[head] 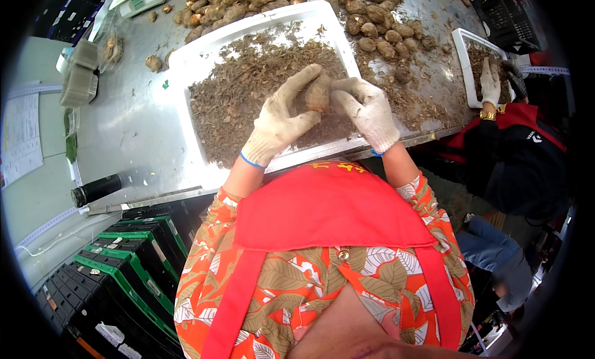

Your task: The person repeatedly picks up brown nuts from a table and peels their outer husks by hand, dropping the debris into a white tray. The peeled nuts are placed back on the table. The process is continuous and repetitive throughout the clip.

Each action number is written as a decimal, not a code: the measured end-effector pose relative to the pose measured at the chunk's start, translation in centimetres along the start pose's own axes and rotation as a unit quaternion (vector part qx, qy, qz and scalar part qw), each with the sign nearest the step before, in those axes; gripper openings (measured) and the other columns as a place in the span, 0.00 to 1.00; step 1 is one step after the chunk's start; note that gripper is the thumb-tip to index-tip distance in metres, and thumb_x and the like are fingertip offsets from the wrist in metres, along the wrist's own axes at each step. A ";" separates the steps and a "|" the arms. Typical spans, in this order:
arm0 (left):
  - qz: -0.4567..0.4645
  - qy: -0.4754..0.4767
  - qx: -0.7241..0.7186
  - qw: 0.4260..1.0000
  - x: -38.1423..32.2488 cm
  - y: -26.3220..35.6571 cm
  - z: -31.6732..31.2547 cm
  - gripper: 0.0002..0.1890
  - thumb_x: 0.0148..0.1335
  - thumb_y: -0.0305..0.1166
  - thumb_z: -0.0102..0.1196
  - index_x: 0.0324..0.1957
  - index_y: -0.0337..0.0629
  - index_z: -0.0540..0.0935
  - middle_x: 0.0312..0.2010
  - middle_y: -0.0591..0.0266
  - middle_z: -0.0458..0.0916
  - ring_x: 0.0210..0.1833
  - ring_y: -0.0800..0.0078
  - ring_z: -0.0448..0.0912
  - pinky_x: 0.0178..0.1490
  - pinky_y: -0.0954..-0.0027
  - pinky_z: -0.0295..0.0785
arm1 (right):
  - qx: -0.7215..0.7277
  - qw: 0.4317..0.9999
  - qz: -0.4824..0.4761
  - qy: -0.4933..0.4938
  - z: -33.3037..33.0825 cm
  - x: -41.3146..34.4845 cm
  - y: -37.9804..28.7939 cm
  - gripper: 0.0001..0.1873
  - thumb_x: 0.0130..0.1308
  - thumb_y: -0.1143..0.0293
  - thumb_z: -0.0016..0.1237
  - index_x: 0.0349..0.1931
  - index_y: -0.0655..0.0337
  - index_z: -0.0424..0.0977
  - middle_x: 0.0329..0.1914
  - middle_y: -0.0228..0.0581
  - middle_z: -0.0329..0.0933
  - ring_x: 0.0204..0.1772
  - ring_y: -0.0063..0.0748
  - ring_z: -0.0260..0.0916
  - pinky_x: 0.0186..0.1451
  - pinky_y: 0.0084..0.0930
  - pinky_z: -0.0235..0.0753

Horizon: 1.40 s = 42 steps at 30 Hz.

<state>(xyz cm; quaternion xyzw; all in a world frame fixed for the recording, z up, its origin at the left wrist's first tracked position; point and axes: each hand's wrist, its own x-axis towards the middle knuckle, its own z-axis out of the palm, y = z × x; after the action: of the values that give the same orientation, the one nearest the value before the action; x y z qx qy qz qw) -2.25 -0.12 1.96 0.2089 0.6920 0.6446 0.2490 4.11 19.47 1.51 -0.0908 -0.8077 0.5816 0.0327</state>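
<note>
My left hand point(284, 115), in a white knit glove with a blue cuff edge, holds a small brown taro corm point(318, 95) between thumb and fingers. In a matching glove, my right hand point(367, 109) is bent close to the corm's right side, fingers curled and slightly blurred; whether it touches the corm or pinches anything is unclear. Both hands are over a white foam tray point(186, 122). Dry brown peel scraps point(232, 103) cover much of its floor.
Heaped taro corms point(228, 6) lie behind the tray, and more corms point(386, 33) to its right on the metal table point(135, 117). Clear plastic containers point(80, 73), a scale point(138, 2) and a black cylinder point(96, 190) are leftward. Another person's gloved hand point(490, 82) works at a second tray point(465, 61).
</note>
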 end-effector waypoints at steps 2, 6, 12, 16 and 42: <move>-0.001 -0.001 -0.006 1.000 0.0 0.0 0.1 0.42 0.49 0.26 0.63 0.70 0.35 0.66 0.68 0.53 0.70 0.71 0.66 0.68 0.74 0.66 0.60 | -0.041 0.999 0.012 0.000 -0.2 0.1 0.1 0.11 0.66 0.63 0.56 0.40 0.62 0.83 0.41 0.42 0.84 0.43 0.34 0.81 0.48 0.28 0.78; 0.015 0.011 0.029 0.999 -0.1 -0.1 0.2 0.41 0.50 0.25 0.63 0.70 0.37 0.66 0.67 0.53 0.71 0.70 0.66 0.68 0.74 0.66 0.61 | -0.092 0.993 0.064 -0.031 -0.8 0.2 0.6 0.13 0.67 0.62 0.56 0.42 0.64 0.82 0.42 0.41 0.84 0.42 0.32 0.81 0.45 0.29 0.78; 0.077 0.012 0.112 0.991 0.1 -0.3 0.5 0.40 0.50 0.25 0.63 0.70 0.39 0.67 0.67 0.51 0.70 0.71 0.62 0.69 0.74 0.65 0.62 | 0.198 0.974 0.085 -0.073 1.2 -0.7 -0.5 0.24 0.70 0.62 0.55 0.60 0.67 0.72 0.53 0.39 0.78 0.51 0.25 0.77 0.46 0.22 0.79; 0.103 0.003 0.160 0.982 0.0 -0.1 0.3 0.39 0.50 0.25 0.62 0.69 0.39 0.69 0.66 0.51 0.72 0.68 0.62 0.71 0.72 0.65 0.65 | 0.147 0.986 0.059 -0.058 1.7 -0.6 0.5 0.27 0.68 0.64 0.56 0.63 0.67 0.69 0.56 0.42 0.77 0.58 0.28 0.75 0.57 0.28 0.77; -0.104 0.057 0.033 0.992 0.3 -3.5 0.6 0.17 0.58 0.26 0.51 0.50 0.33 0.77 0.37 0.59 0.84 0.36 0.78 0.80 0.34 0.76 0.75 | -0.222 0.957 -0.179 0.055 3.6 -2.2 -0.1 0.26 0.52 0.69 0.63 0.54 0.58 0.75 0.39 0.46 0.74 0.42 0.48 0.77 0.44 0.37 0.78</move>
<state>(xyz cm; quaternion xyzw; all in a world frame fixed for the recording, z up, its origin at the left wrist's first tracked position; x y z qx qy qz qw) -1.96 0.28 -1.61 0.1063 0.7440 0.6029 0.2677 5.70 15.65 0.61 0.0186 -0.9166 0.3659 0.1599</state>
